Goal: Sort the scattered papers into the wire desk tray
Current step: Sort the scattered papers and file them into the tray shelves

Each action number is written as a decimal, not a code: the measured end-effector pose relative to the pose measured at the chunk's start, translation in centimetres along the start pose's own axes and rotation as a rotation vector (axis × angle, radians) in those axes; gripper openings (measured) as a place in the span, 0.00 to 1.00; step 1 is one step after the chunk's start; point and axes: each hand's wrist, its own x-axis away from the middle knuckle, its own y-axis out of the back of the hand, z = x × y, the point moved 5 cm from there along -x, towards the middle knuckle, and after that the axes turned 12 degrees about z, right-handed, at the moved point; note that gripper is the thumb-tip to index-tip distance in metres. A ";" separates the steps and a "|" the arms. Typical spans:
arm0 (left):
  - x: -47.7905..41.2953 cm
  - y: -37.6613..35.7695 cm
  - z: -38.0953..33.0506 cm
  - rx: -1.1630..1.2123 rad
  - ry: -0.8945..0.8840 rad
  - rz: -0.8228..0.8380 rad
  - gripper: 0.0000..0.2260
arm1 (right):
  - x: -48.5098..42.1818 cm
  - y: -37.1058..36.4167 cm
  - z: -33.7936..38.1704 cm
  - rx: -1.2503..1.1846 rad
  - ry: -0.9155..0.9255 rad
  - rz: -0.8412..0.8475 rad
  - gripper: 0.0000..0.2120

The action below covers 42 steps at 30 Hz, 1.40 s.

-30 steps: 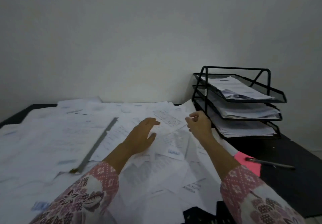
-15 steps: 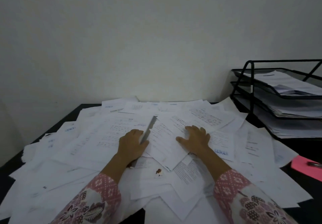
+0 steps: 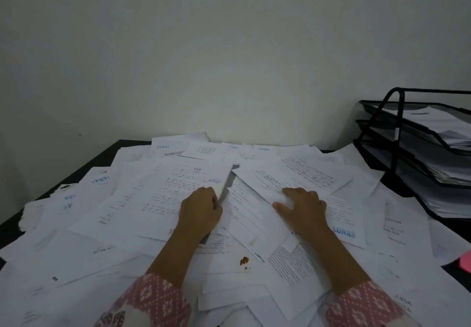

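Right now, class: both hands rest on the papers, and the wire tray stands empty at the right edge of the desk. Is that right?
Not quite. The head view shows the tray at the right edge already holding stacked sheets on its tiers, so it is not empty. The rest stands: left hand and right hand are both on the papers.

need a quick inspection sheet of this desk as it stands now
surface: dark desk, mostly buried under sheets
job's things: papers scattered in overlapping layers; tray at right, three tiers, all holding stacks
clutter: ruler between sheets; brown stain on a near sheet; pink item at right edge
grippers: left hand grips a sheet edge by the ruler; right hand flat on the papers, fingers spread
cables: nothing seen
surroundings: plain wall
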 end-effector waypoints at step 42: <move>-4.7 -0.7 0.2 -0.206 0.285 0.291 0.27 | 1.0 1.3 -2.8 -0.658 -0.162 -0.160 0.22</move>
